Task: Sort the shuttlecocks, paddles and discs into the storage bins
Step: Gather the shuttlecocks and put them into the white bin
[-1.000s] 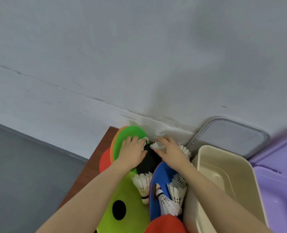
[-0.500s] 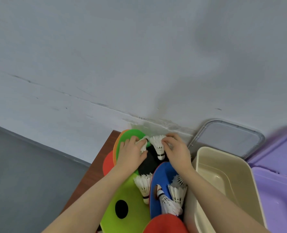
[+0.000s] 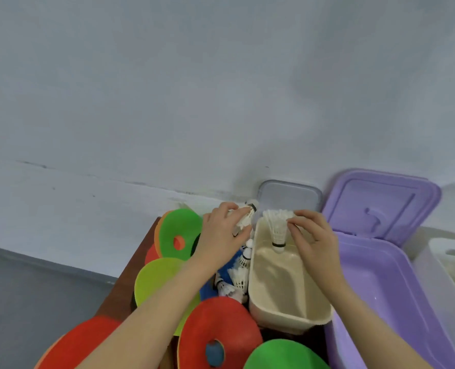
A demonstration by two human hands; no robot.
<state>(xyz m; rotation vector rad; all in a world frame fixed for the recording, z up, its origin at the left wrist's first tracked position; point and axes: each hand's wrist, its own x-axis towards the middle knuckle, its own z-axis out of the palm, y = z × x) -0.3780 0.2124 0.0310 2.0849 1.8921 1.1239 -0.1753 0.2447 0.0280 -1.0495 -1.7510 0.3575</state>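
My right hand (image 3: 313, 241) pinches a white shuttlecock (image 3: 277, 230) by its feathers, cork down, over the far end of the cream bin (image 3: 287, 312). Just left of that bin's rim, my left hand (image 3: 222, 235) grips another white shuttlecock (image 3: 245, 218). More shuttlecocks (image 3: 237, 278) lie on a blue disc between my left forearm and the bin. Coloured ring discs are piled on the left: green (image 3: 178, 230), yellow-green (image 3: 154, 280), red (image 3: 221, 331) and a green one (image 3: 282, 355) at the bottom.
A purple bin (image 3: 380, 302) with its lid (image 3: 378, 206) propped open stands right of the cream bin. A clear bin (image 3: 444, 265) sits at the far right. A grey lid (image 3: 290, 195) leans on the wall. The brown table's left edge (image 3: 125, 283) drops to grey floor.
Both hands lifted a shuttlecock each off the pile and moved right. The right one now hangs over the cream bin. The view swung right, showing the purple lid and clear bin.
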